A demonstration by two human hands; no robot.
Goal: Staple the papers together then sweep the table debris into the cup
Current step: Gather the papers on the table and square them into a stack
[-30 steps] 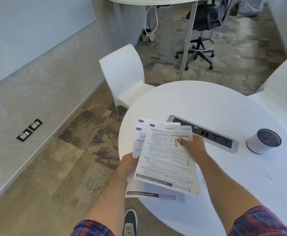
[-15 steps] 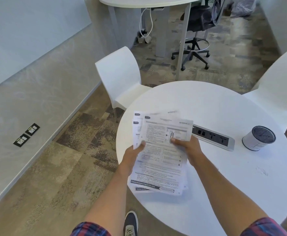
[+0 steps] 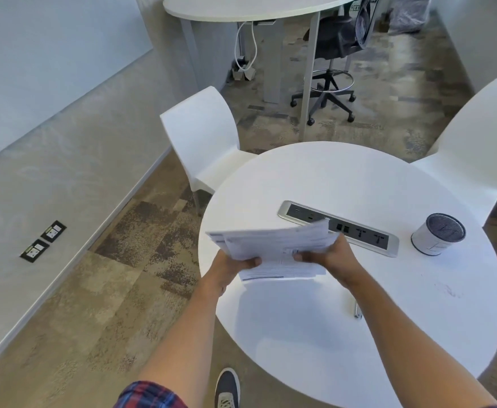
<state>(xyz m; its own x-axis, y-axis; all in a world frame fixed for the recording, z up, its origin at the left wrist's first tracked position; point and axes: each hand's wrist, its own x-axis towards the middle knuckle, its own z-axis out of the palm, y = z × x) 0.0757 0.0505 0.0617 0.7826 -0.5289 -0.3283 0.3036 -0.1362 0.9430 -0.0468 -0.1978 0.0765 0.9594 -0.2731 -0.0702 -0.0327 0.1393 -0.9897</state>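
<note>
Both grips pinch thin, fanned printed papers: left grip, right grip; round counter smooth beneath; cylindrical cup right.

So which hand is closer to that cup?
Right. The right hand grips the papers on the side facing the cup; the left hand holds their far side.

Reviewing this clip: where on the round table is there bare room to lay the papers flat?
Widest bare patch: the near white round tabletop, between the held printed paper sheets and the near rim, left of the small silver object. Crowded: the grey power strip and white cup.
</note>
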